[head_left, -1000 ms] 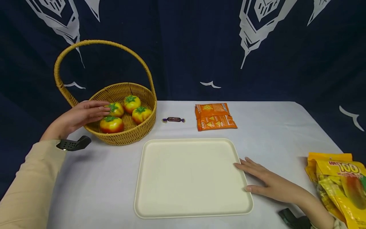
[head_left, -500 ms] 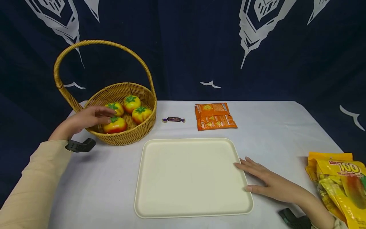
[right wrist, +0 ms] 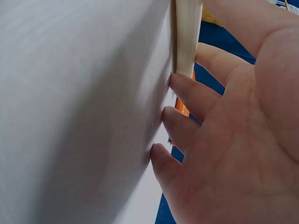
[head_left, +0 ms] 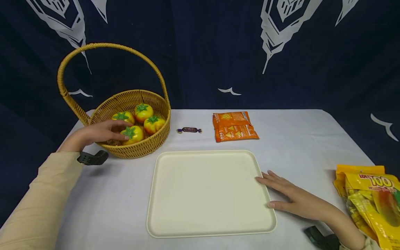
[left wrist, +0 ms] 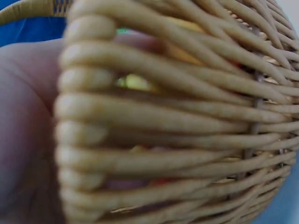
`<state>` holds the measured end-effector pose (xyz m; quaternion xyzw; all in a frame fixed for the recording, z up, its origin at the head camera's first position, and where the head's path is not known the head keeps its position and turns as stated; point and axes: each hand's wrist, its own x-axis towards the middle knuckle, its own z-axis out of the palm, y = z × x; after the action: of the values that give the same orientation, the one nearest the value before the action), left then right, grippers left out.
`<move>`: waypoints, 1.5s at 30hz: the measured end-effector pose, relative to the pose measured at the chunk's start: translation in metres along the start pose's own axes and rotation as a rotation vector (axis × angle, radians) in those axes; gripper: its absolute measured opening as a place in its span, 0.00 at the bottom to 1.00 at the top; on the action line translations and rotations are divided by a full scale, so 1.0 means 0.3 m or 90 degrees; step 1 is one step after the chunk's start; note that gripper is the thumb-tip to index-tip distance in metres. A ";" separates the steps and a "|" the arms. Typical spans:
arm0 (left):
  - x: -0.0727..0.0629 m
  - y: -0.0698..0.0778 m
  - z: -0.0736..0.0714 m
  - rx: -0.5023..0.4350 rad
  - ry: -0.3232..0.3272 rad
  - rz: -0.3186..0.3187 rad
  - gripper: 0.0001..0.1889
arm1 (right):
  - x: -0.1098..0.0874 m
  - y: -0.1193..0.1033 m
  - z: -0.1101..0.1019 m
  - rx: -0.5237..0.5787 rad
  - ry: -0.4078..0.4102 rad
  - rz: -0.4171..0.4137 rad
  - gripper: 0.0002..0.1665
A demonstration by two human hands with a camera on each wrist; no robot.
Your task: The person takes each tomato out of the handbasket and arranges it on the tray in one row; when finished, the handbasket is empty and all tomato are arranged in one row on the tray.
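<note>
By the back left corner of the tabletop (head_left: 297, 146), the left hand (head_left: 101, 132) reached over the side of the basket (head_left: 140, 152) and pinched 1 tomato (head_left: 135, 134), with 3 other tomatoes (head_left: 154, 125) crowded close. The right hand (head_left: 295, 198), fingers spread, touched the edge of the tray (head_left: 212, 194). A candy (head_left: 189, 130) and an orange packet (head_left: 235, 127) lay toward the back edge.

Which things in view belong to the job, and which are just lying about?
Likely in the job:
left hand, at the front tomato-like fruit
three more fruits
wicker basket
cream tray, right hand at its edge

Likely just lying about:
twist-wrapped candy
orange snack packet
yellow mango-print bag
</note>
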<state>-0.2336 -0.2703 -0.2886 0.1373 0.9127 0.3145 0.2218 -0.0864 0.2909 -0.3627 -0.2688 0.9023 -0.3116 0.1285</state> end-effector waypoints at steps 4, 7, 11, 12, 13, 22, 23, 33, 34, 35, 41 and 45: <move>0.013 -0.003 0.012 0.023 -0.018 0.015 0.40 | -0.004 0.000 -0.002 0.001 0.001 0.004 0.37; 0.020 0.003 0.019 0.026 -0.001 0.031 0.38 | -0.006 -0.001 -0.004 0.000 0.003 0.004 0.37; 0.025 0.015 0.027 0.030 0.023 0.040 0.36 | -0.006 -0.002 -0.007 -0.001 0.006 0.003 0.37; 0.026 0.018 0.029 0.031 0.027 0.040 0.36 | -0.006 -0.003 -0.007 0.000 0.006 0.004 0.37; 0.026 0.021 0.031 0.028 0.029 0.039 0.36 | -0.006 -0.004 -0.008 0.000 0.006 0.005 0.37; -0.006 0.039 0.030 -0.060 0.089 -0.022 0.43 | -0.003 -0.007 -0.005 0.020 -0.005 0.018 0.37; -0.014 0.040 0.032 -0.090 0.105 -0.023 0.43 | -0.003 -0.006 -0.004 0.020 -0.006 0.018 0.37; -0.024 0.237 0.153 -0.378 0.144 0.090 0.35 | -0.002 -0.011 0.004 0.013 -0.003 0.001 0.37; -0.012 0.270 0.175 -0.385 0.134 0.107 0.35 | -0.001 -0.012 0.003 0.013 -0.005 -0.001 0.37; 0.002 0.303 0.200 -0.391 0.120 0.122 0.35 | 0.000 -0.013 0.003 0.013 -0.006 -0.002 0.37; 0.147 0.472 0.395 -0.367 -0.003 0.225 0.32 | 0.002 -0.010 0.004 0.020 -0.006 -0.003 0.37; 0.248 0.551 0.528 -0.300 -0.054 0.252 0.32 | -0.003 -0.004 0.005 0.008 -0.007 -0.017 0.38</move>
<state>-0.2017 -0.0336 -0.3187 0.2699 0.7605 0.5482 0.2198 -0.0845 0.2897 -0.3631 -0.2820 0.8958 -0.3175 0.1310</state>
